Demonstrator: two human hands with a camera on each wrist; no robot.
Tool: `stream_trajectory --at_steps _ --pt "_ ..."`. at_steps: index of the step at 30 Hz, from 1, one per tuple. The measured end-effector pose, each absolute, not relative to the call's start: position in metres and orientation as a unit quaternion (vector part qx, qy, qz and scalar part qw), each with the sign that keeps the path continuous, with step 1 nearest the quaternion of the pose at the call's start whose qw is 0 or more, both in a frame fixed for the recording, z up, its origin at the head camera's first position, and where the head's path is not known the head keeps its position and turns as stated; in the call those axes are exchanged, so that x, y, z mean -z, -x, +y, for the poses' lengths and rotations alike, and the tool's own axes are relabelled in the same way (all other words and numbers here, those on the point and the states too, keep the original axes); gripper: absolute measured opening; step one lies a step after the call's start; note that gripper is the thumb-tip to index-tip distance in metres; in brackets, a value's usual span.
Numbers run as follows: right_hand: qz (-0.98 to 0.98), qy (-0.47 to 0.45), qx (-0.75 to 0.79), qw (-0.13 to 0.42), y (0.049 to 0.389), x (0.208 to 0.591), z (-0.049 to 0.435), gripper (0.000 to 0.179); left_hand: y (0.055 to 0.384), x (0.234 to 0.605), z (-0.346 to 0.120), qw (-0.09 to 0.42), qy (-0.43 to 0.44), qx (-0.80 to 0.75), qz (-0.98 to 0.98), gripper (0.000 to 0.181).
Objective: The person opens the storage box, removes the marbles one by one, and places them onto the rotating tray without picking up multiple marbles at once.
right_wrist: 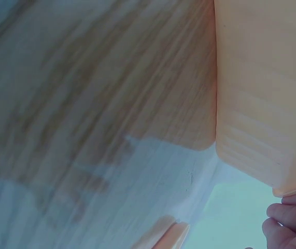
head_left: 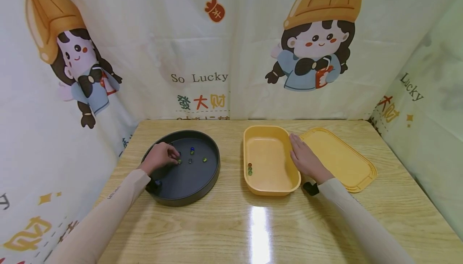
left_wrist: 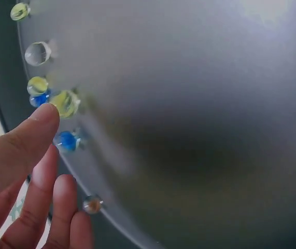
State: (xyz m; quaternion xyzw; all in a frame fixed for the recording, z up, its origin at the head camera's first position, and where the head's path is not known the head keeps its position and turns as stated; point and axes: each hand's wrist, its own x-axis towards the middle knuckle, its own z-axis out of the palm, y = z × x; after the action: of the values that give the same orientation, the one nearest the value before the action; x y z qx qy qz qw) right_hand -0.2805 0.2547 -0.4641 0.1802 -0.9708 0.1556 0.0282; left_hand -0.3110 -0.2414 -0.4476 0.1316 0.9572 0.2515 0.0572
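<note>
My left hand (head_left: 162, 157) is inside the round dark tray (head_left: 195, 183), its thumb and fingers apart. In the left wrist view the thumb tip is at a yellow-green glass marble (left_wrist: 67, 104), and whether it touches cannot be told. A blue marble (left_wrist: 67, 140) sits just beside it. Several other marbles lie around, among them a clear marble (left_wrist: 37, 53) and an orange-tinted marble (left_wrist: 92, 204) by the fingers. My right hand (head_left: 307, 159) rests with straight fingers along the right rim of the yellow plastic box (head_left: 273, 193). A red marble (head_left: 250, 165) and green marbles (head_left: 250, 172) line that box's left side.
A yellow lid (head_left: 340, 159) lies flat on the wooden table (head_left: 224, 232), right of the box and behind the right hand. A printed curtain (head_left: 253, 47) hangs behind the table and along both sides.
</note>
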Motion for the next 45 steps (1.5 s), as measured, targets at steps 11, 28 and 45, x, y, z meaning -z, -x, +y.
stream_trajectory --at_steps 11,28,45 --pt "-0.971 -0.179 -0.158 0.023 0.283 0.464 0.254 0.056 0.293 0.407 -0.237 -0.013 -0.146 -0.231 0.962 0.028" --pt "-0.972 -0.174 -0.156 0.012 0.284 0.462 0.254 0.057 0.268 0.436 -0.278 -0.212 -0.189 0.030 0.958 0.059" --pt "-0.972 -0.183 -0.150 0.005 0.281 0.459 0.255 0.057 0.267 0.467 -0.292 -0.061 -0.123 -0.070 0.988 0.065"
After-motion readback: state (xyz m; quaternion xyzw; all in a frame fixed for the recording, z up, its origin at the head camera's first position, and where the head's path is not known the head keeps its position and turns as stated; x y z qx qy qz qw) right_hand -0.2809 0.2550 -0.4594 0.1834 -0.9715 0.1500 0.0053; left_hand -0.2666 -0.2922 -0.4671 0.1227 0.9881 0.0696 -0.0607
